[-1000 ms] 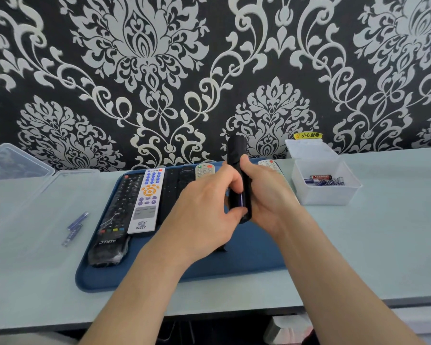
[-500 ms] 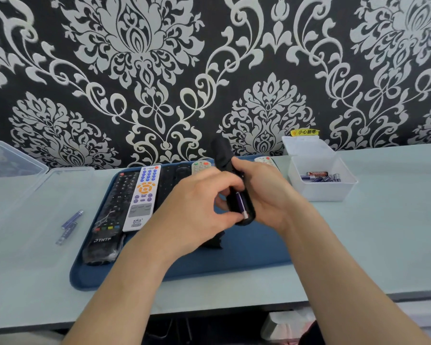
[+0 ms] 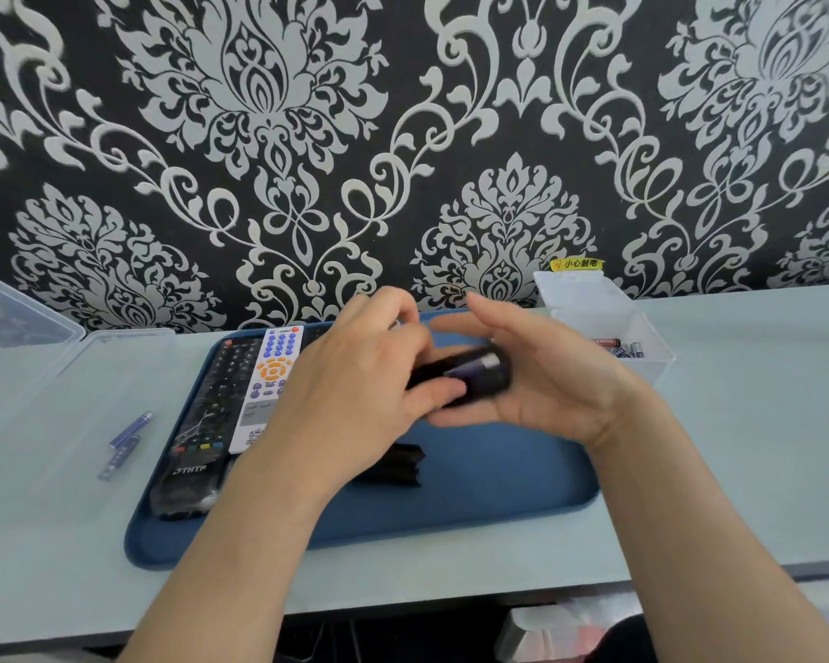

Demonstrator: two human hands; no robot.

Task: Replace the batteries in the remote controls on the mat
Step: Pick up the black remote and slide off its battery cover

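Above the blue mat (image 3: 475,490) I hold a black remote (image 3: 470,375) lying sideways, its battery bay open with a purple battery (image 3: 475,367) showing inside. My right hand (image 3: 556,375) cups the remote from behind and below. My left hand (image 3: 355,380) grips its left end, thumb pressing near the battery. A black battery cover (image 3: 396,464) lies on the mat below my hands. On the mat's left lie a long black remote (image 3: 202,423) and a white remote (image 3: 269,385) with blue and orange buttons.
Two purple batteries (image 3: 125,442) lie on the table left of the mat. A clear box (image 3: 642,370) holding several batteries stands at the right, its lid up against the wall. Another clear box (image 3: 20,313) sits at the far left. The table's front edge runs close below.
The black remote has tipped from upright to lying sideways between my hands, and lowered a little. My right hand's fingers have opened out behind it.
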